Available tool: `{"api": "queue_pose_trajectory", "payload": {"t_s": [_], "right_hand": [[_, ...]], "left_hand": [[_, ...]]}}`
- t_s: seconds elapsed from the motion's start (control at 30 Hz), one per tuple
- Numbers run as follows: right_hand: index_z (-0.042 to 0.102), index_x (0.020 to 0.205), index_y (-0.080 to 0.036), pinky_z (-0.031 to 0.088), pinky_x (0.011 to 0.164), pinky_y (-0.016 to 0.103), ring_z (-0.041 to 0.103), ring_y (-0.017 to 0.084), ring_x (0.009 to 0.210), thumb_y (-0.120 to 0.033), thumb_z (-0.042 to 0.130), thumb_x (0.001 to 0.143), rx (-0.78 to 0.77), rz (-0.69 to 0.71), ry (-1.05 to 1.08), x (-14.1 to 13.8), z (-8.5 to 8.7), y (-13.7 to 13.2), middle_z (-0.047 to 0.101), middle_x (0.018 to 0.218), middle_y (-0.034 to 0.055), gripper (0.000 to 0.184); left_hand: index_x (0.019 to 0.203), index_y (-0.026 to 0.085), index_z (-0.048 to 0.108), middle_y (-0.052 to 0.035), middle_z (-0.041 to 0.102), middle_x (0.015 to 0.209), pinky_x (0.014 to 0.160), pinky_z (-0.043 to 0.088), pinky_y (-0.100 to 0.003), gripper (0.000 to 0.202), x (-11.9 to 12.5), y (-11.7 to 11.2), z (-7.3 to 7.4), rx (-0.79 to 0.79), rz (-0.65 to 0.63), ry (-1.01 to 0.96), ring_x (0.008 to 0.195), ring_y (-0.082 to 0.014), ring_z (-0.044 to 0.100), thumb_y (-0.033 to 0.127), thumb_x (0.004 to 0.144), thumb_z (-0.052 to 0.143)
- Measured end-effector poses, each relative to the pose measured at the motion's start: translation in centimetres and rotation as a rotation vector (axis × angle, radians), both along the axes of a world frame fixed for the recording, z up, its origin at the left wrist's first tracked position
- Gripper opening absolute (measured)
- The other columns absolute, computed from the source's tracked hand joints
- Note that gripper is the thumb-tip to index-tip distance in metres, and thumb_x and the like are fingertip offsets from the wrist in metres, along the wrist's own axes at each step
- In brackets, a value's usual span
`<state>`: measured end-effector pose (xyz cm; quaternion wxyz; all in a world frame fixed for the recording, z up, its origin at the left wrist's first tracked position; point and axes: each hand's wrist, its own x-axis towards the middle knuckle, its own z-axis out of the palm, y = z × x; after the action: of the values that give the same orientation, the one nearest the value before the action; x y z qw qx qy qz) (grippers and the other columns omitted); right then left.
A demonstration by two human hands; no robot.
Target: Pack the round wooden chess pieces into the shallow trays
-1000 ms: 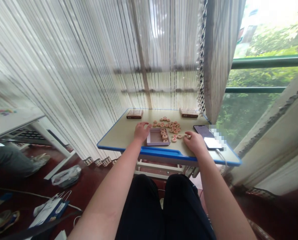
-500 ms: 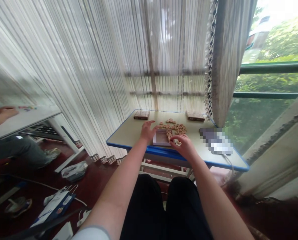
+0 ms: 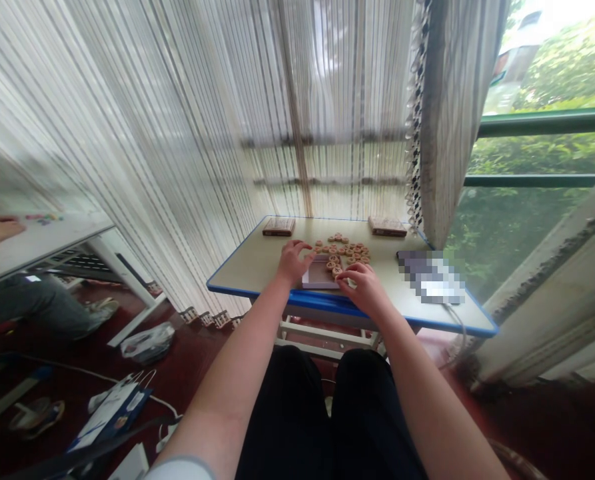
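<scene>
A shallow lilac box tray (image 3: 320,286) lies near the front edge of the table. In its right part sit several round wooden chess pieces (image 3: 333,261), with dark marks too small to read. My left hand (image 3: 293,261) rests at the box's left wall, fingers apart and holding nothing. At the front right corner of the box, my right hand (image 3: 361,283) has thumb and fingers pinched at the edge of a chess piece (image 3: 336,272). More loose pieces (image 3: 358,253) lie in a cluster behind and to the right of the box.
The blue-edged table (image 3: 247,267) also bears a brown box (image 3: 279,227) at the back left and another brown box (image 3: 387,226) at the back right. A blurred-out device (image 3: 430,277) with a cable lies at right. Left, a person's hand (image 3: 2,229) rests on another table.
The chess pieces inside the box have shifted from a straight column to a looser group. My right hand has moved slightly left, staying at the box corner. My left hand stays by the box.
</scene>
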<state>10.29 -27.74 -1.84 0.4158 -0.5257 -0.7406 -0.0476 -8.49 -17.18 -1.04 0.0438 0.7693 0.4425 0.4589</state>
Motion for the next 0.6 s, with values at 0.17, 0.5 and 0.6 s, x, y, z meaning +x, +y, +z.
{"api": "queue_pose_trajectory", "payload": {"t_s": [0.17, 0.5, 0.6], "right_hand": [[0.070, 0.083, -0.022, 0.042, 0.082, 0.036, 0.054, 0.021, 0.085, -0.029, 0.058, 0.077, -0.062, -0.018, 0.072, -0.2, 0.1, -0.5, 0.060, 0.083, 0.0059, 0.015], [0.070, 0.084, -0.020, 0.045, 0.074, 0.031, 0.056, 0.018, 0.078, -0.029, 0.055, 0.075, -0.156, -0.015, 0.216, 1.5, 3.8, 2.3, 0.059, 0.084, 0.0054, 0.019], [0.069, 0.087, -0.021, 0.044, 0.078, 0.030, 0.056, 0.017, 0.080, -0.028, 0.053, 0.077, -0.116, 0.106, 0.209, 2.1, 5.1, 4.7, 0.058, 0.089, 0.0049, 0.020]], "left_hand": [[0.076, 0.024, 0.072, -0.0029, 0.066, 0.095, 0.098, 0.033, -0.037, 0.020, 0.5, -2.1, 1.0, -0.049, -0.195, 0.267, 0.101, -0.0213, 0.052, 0.039, 0.073, 0.059], [0.077, 0.022, 0.072, -0.0038, 0.068, 0.075, 0.082, 0.038, -0.031, 0.035, 2.1, -0.4, 3.7, -0.252, -0.282, 0.655, 0.080, -0.0193, 0.060, 0.053, 0.071, 0.056], [0.072, 0.022, 0.071, -0.0034, 0.067, 0.069, 0.082, 0.038, -0.033, 0.030, 2.5, -0.2, 3.8, -0.264, -0.284, 0.657, 0.076, -0.0196, 0.060, 0.049, 0.071, 0.058]]}}
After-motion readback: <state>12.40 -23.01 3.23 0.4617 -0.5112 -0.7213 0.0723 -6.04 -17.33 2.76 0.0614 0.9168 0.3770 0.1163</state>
